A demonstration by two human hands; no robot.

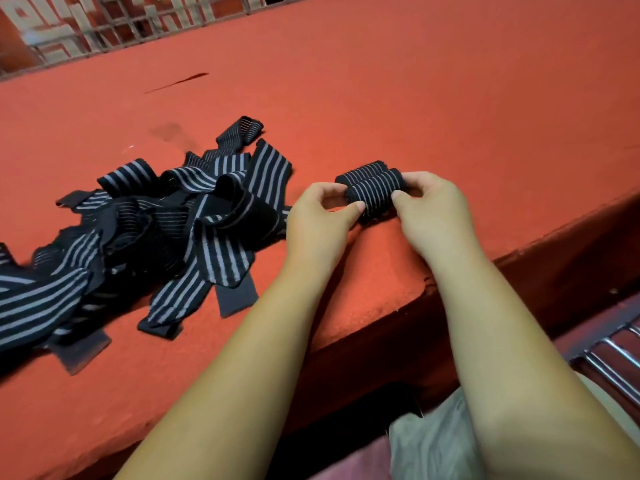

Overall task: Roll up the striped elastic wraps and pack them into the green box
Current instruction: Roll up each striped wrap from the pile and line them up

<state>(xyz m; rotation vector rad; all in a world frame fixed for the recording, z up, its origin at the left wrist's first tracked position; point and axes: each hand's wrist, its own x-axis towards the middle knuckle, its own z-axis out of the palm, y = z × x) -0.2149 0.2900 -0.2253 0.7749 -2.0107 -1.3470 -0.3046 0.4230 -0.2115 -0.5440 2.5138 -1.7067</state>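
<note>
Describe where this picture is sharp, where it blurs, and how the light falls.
Head view: rolled wraps, left hand and right hand sharp; railing at top left blurred; light soft, faint shadows beside the loose wraps, no glare on the red surface.

Left hand (318, 223), right hand (433, 213) pinch rolled wrap (375, 192) ends; forearms outstretched

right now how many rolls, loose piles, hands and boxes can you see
rolls: 2, near roll pinched by both hands, far roll right behind it
hands: 2, left hand, right hand
loose pile: 1, its wraps too tangled to count
green box: 0 in view
total: 5
</note>
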